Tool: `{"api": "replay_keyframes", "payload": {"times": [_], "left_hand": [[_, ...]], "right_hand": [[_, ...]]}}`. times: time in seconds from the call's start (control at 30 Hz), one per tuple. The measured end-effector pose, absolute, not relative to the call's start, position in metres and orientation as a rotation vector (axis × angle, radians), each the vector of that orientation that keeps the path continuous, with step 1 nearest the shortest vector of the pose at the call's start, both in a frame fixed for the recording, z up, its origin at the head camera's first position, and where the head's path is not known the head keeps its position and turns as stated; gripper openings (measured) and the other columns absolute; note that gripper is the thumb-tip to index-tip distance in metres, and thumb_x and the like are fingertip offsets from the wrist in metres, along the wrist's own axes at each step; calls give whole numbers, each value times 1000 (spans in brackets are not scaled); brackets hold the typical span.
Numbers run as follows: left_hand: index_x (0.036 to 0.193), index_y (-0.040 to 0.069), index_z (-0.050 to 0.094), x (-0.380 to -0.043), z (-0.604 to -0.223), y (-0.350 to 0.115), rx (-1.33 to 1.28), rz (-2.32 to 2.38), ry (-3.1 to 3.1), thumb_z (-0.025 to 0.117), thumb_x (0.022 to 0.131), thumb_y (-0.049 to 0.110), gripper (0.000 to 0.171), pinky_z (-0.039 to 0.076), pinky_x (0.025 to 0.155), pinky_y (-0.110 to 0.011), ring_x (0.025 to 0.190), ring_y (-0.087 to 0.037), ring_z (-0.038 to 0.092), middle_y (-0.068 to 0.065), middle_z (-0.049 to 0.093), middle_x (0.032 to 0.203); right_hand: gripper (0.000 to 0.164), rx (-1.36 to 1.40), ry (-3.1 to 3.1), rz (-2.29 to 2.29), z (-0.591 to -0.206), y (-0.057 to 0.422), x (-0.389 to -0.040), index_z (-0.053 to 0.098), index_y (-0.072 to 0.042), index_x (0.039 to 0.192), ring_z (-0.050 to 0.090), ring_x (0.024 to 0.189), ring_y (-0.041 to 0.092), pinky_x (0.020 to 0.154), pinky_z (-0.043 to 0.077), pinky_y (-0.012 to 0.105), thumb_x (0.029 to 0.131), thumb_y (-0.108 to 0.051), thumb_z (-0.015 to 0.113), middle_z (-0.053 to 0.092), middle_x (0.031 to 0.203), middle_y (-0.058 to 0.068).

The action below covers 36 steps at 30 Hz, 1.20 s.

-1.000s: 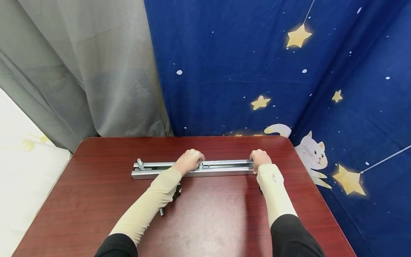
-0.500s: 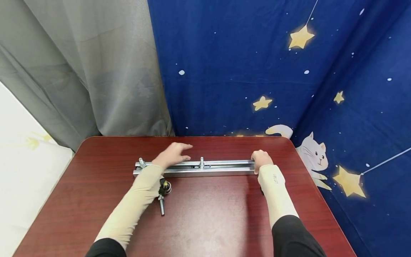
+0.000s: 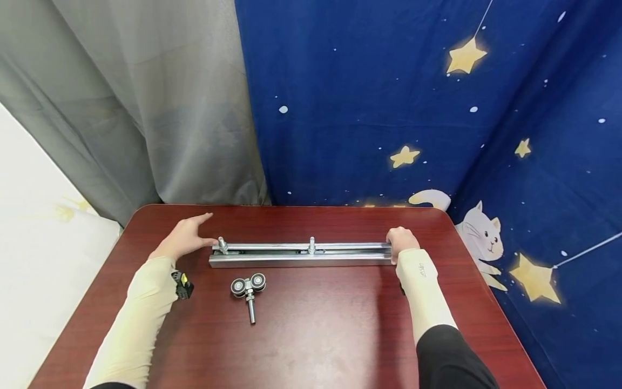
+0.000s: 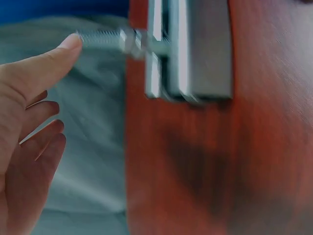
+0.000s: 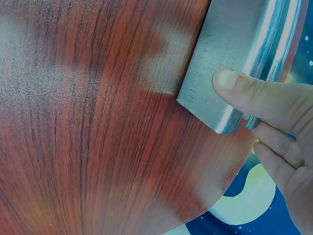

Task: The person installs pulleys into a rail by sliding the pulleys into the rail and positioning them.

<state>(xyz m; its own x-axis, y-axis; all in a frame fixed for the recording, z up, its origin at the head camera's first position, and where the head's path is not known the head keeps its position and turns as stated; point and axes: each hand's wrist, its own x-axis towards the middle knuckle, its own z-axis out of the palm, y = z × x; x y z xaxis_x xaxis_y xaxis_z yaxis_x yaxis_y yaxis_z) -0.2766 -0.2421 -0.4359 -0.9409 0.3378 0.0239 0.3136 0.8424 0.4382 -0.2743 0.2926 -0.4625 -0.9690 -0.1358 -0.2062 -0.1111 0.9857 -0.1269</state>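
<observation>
A silver metal track point(image 3: 291, 261) with a slot along its top lies across the table. Two threaded bolts with nuts stand up out of the slot, one bolt point(image 3: 222, 244) at the left end and one bolt point(image 3: 312, 246) near the middle. My left hand point(image 3: 181, 239) is beside the left end, fingers spread; in the left wrist view its thumb tip point(image 4: 72, 43) meets or overlaps the tip of the bolt, contact unclear. At the other end, my right hand point(image 3: 403, 241) grips the track, thumb point(image 5: 234, 88) on its front wall and fingers behind.
A loose roller hanger point(image 3: 250, 286), with wheels and a threaded bolt, lies on the reddish-brown table point(image 3: 320, 335) in front of the track. A grey curtain point(image 3: 194, 108) and a blue starry curtain point(image 3: 350, 108) hang behind. White fabric point(image 3: 48, 216) is at left.
My left hand has left the middle bolt and moved left to the track's left end, uncovering the roller hanger. My right hand keeps its grip on the right end.
</observation>
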Motion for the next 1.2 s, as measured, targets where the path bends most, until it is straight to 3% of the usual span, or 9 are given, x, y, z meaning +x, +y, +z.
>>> {"api": "replay_keyframes", "payload": {"times": [0.17, 0.4, 0.6, 0.73, 0.93, 1.2], "left_hand": [[132, -14, 33, -273, -453, -252, 454, 688, 2931, 77, 70, 25, 86, 29, 98, -55, 122, -47, 34, -34, 36, 132], [128, -15, 39, -271, -476, -244, 489, 680, 2886, 80, 65, 28, 86, 35, 94, -54, 116, -46, 42, -34, 43, 126], [122, -14, 47, -269, -480, -237, 529, 699, 2851, 81, 64, 21, 76, 40, 89, -52, 108, -43, 50, -31, 52, 118], [112, -9, 58, -270, -482, -236, 553, 673, 2827, 81, 63, 22, 62, 46, 79, -44, 91, -31, 58, -21, 63, 102], [91, 0, 65, -273, -483, -231, 546, 634, 2805, 81, 63, 22, 39, 43, 66, -35, 71, -18, 51, -5, 63, 80], [85, 6, 66, -281, -475, -226, 573, 572, 2807, 82, 61, 19, 32, 44, 68, -37, 71, -19, 52, -5, 64, 78]], "right_hand": [[61, -169, 2916, -181, -463, 293, -272, 66, 0, 104, 61, 89, 33, 70, 52, 44, 46, 4, 83, 65, 100, 17], [58, -168, 2918, -184, -467, 291, -273, 67, -1, 102, 61, 89, 33, 71, 52, 44, 46, 4, 83, 65, 100, 16], [59, -180, 2917, -182, -468, 291, -276, 67, -1, 101, 61, 89, 35, 69, 51, 45, 45, 4, 84, 65, 99, 17], [60, -179, 2914, -188, -466, 292, -274, 66, -1, 104, 61, 88, 34, 69, 52, 44, 47, 3, 84, 65, 100, 17], [60, -189, 2913, -173, -464, 293, -272, 66, 0, 105, 61, 88, 35, 70, 51, 45, 48, 3, 83, 65, 99, 17], [55, -201, 2914, -147, -461, 294, -272, 67, -2, 102, 62, 84, 30, 69, 51, 43, 50, 2, 82, 66, 96, 15]]}}
